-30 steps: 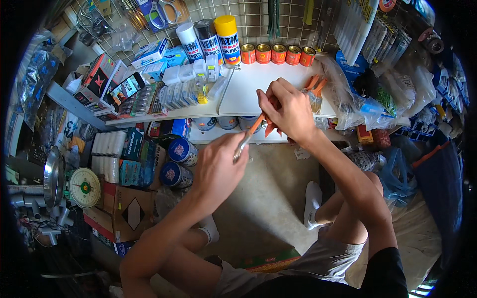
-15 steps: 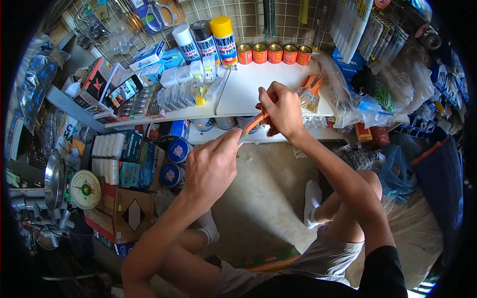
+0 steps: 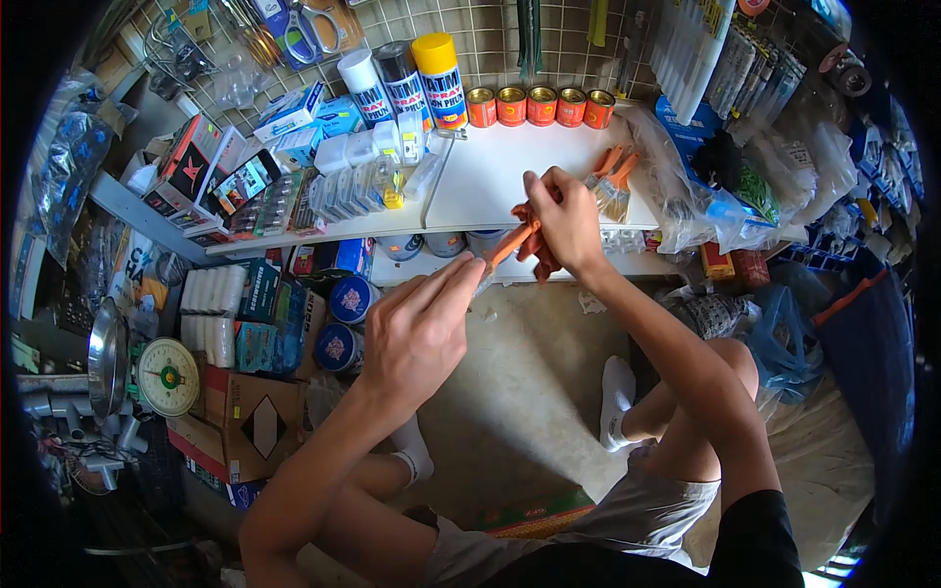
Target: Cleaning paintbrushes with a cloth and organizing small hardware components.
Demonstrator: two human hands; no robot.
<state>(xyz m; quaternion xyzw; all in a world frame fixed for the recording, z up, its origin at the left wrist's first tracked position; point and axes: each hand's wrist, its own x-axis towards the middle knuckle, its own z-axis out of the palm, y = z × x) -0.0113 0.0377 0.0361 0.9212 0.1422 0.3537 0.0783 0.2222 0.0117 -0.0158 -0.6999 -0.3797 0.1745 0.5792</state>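
- At the centre of the frame we saw an orange-handled brush (image 3: 512,245) slanting in the air, just in front of the white shelf (image 3: 490,181).
- Its lower end was pinched in the left hand (image 3: 417,318), fingers pressed together; they covered most of that end.
- The right hand (image 3: 567,220) was curled tight around a bunched reddish cloth (image 3: 545,263), which touched the handle's upper end.
- Right of the hands we had more orange-handled brushes (image 3: 616,196) lying piled on the shelf.
- Along the shelf's back, at upper centre, stood five red tins (image 3: 541,106) with small printed labels.
- Left of them stood three spray cans (image 3: 407,88), capped white, black and yellow, with large bold lettering on their labels.
- At upper left we saw a phone (image 3: 245,181) with a lit screen, leaning among printed boxes (image 3: 186,162).
- Behind everything ran a wire grid (image 3: 387,18) hung with goods.
- At left stood a dial scale (image 3: 169,376), its face marked around the rim, above a cardboard box (image 3: 235,412).
- Light streaked the grey floor (image 3: 520,382) at lower centre.
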